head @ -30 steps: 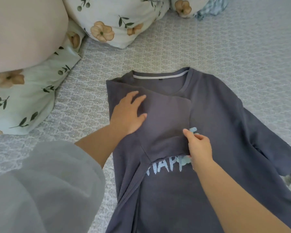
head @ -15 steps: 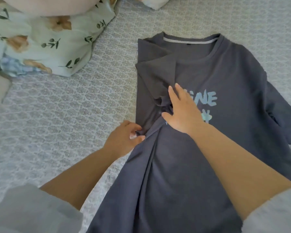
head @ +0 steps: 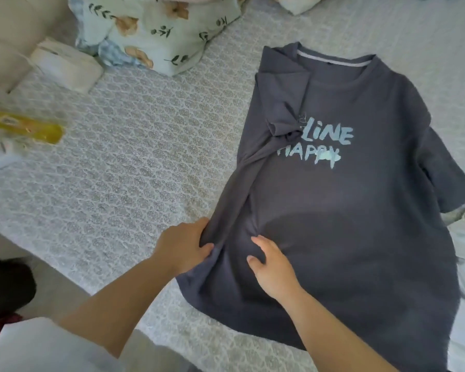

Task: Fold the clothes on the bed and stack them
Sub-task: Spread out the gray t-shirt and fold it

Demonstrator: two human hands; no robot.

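Item 1, your left hand (head: 184, 244): it is reaching in from the lower left, forearm bare, and its fingers (head: 206, 249) are curling round a gathered fold at the left side edge of the T-shirt (head: 360, 224), gripping the cloth between thumb and fingers.

Item 2, your right hand (head: 273, 267): it is coming in from the lower right and lying palm-down on the shirt front, just beside the left hand. Its fingers are slightly spread and lightly bent, pressing on the fabric and pinching nothing.

Item 3, the T-shirt: dark grey, short-sleeved, lying front-up on the bed (head: 145, 162), collar pointing away from you, hem nearest you. Its left sleeve is lying folded inward across the chest, covering the start of the print. The pale blue lettering is showing "LINE" on the upper row and "HAPPY" on the lower.

Item 4, surroundings: a patterned grey bed cover; a floral pillow (head: 159, 30) at the top; a white packet (head: 67, 67) at the upper left; a yellow packet (head: 24, 128) at the left edge, its writing too blurred to read.
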